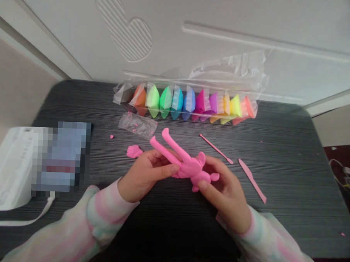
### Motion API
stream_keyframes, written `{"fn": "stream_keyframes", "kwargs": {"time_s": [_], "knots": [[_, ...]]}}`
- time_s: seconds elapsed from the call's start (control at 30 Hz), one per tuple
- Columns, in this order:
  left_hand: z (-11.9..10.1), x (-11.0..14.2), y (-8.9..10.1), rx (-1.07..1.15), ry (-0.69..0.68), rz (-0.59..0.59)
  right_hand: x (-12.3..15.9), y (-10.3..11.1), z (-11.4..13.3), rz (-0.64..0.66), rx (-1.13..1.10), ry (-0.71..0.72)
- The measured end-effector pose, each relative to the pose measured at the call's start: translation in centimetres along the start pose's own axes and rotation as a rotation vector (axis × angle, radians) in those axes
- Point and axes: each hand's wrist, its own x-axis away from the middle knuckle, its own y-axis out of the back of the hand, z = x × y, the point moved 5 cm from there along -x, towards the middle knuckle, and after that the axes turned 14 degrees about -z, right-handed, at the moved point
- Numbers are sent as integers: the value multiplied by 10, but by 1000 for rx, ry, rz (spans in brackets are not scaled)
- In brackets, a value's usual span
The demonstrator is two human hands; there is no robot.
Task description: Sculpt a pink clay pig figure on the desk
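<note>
Held between both hands over the table is a pink clay figure (pixel 192 168), with two long legs pointing up and left and a rounded head end at the right. My left hand (pixel 150 170) pinches it near the base of the legs, thumb on top. With thumb pressed on the head end, my right hand (pixel 224 193) grips the other side; its fingers are partly hidden behind the figure. A lump of pink clay (pixel 134 151) lies just beyond my left hand. Right of the figure rest a thin pink modelling stick (pixel 216 149) and a pink plastic knife (pixel 252 181).
Along the back, a clear bag (pixel 229 77) holds several coloured clay packets (pixel 165 102). A crumpled clear wrapper (pixel 138 124) lies before it. At the left sit a white box (pixel 11 166), a blurred phone-like device (pixel 62 157) and a white cable (pixel 40 218). The dark table (pixel 292 171) meets a white panel.
</note>
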Motion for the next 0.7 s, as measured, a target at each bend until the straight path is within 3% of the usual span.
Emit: {"fn": "stream_keyframes", "kwargs": {"time_s": [0.23,0.47,0.7], "knots": [[4,4,-5,-41,-42,58,-4,-1,8,-38,146,40],[5,4,-5,-85,-68,18,-5,-1,8,-108,187,85],[7,5,-6,6,-71,1,-4,-2,8,-105,188,117]]}}
